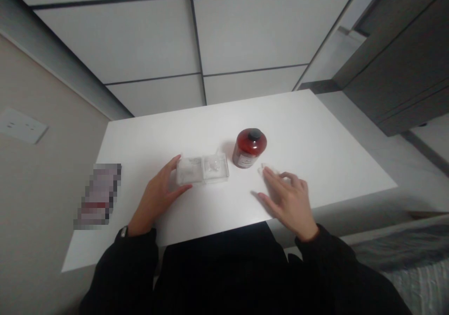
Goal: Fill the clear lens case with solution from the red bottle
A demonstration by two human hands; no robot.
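Observation:
A clear plastic two-compartment box [202,169] lies flat on the white table, with whitish, see-through contents in both halves. My left hand [159,191] holds its left end, the thumb on the near side and the fingers at the far side. To the right of the box stands a reddish-brown bottle [249,147] with a black cap and a pale label. My right hand [286,197] is palm down on the table, thumb spread apart. Its fingertips touch a small pale piece [262,168], partly covered and too blurred to name.
The white table [333,151] spans the space before me. A pixelated flat object [98,196] lies at its left edge. Pale panels [252,34] stand behind the table, and a wall with a socket plate [21,126] is at the left.

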